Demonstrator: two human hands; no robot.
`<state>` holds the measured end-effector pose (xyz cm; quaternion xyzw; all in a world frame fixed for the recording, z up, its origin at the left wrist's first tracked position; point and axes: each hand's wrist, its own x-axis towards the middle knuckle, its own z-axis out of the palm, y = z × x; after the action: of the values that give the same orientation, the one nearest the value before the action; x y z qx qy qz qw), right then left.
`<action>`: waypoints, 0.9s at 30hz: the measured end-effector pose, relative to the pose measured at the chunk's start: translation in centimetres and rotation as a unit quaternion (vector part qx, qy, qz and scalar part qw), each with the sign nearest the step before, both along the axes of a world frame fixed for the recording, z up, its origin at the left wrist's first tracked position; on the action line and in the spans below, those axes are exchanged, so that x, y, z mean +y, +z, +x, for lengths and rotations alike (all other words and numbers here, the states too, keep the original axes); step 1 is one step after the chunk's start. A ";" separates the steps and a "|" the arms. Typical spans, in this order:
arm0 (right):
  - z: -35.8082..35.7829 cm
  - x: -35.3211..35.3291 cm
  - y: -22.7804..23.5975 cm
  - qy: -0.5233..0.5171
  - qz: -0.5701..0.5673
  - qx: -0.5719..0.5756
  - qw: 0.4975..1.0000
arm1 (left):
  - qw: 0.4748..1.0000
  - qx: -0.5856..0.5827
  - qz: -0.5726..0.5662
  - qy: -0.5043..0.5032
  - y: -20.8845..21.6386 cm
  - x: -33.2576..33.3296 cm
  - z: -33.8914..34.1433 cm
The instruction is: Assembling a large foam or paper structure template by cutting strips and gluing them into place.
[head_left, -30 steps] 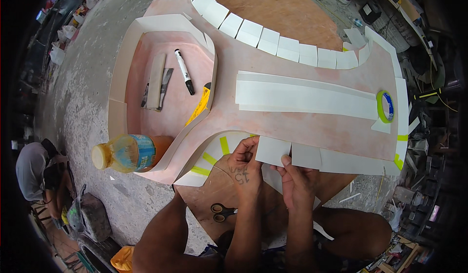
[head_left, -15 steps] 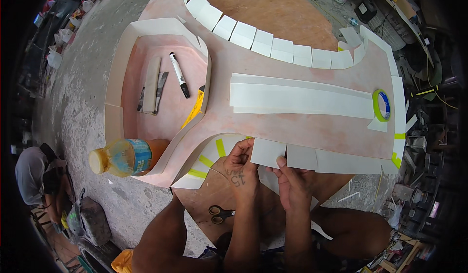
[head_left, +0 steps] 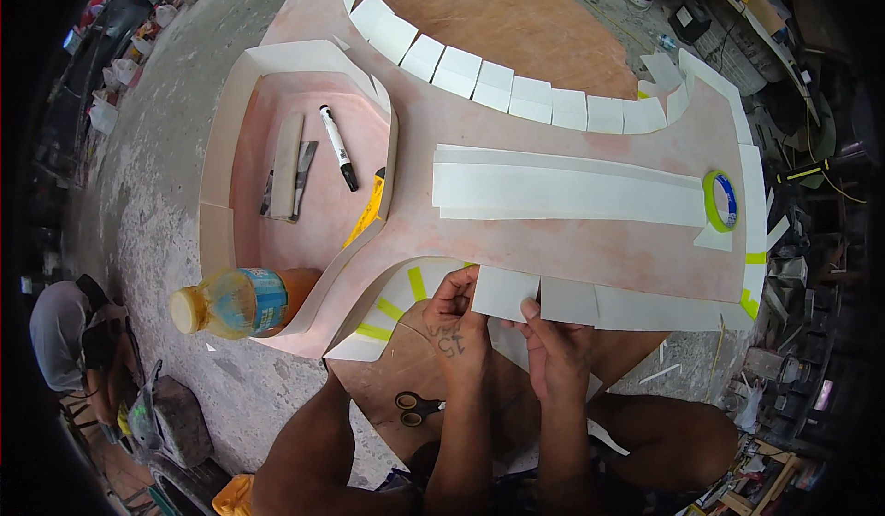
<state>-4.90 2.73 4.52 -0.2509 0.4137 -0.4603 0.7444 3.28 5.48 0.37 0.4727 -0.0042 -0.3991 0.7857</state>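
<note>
A white card strip (head_left: 505, 293) runs along the near edge of a large pinkish panel (head_left: 590, 244), and both my hands grip it. At the strip's left end, my left hand (head_left: 454, 322) pinches it with fingers partly behind the card. My right hand (head_left: 556, 348) presses its thumb on the front at a cut between two flaps, its other fingers beneath. Right of that cut, another flap (head_left: 570, 302) continues along the edge. Left of my hands, green tape pieces (head_left: 417, 284) cross a curved white card wall.
A raised card-walled recess holds a marker (head_left: 339, 147), a grey block (head_left: 287, 166) and a yellow cutter (head_left: 367, 210). An orange-filled bottle (head_left: 241, 302) stands at its near corner. Green tape roll (head_left: 721, 201) and long card strips (head_left: 562, 184) lie on the panel. Scissors (head_left: 418, 408) lie below. A person (head_left: 74, 332) crouches left.
My hands keep the same grip on the card strip. The view shifts very slightly, and the person at left moves a little.
</note>
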 end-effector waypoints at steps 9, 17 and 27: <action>0.2 0.1 0.1 0.001 0.000 0.004 1.000 | 1.000 0.001 -0.001 -0.009 -0.1 0.1 0.2; -0.1 0.1 -0.2 -0.007 0.007 0.010 1.000 | 1.000 -0.014 0.000 -0.005 -0.4 0.1 0.1; 0.2 0.0 0.2 -0.006 0.004 0.007 1.000 | 0.998 -0.050 0.027 0.012 -1.0 -0.2 0.0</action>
<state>-4.68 2.70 4.77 -0.2486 0.4218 -0.4613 0.7399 3.28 5.30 -0.67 0.5133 -0.0274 -0.3654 0.7760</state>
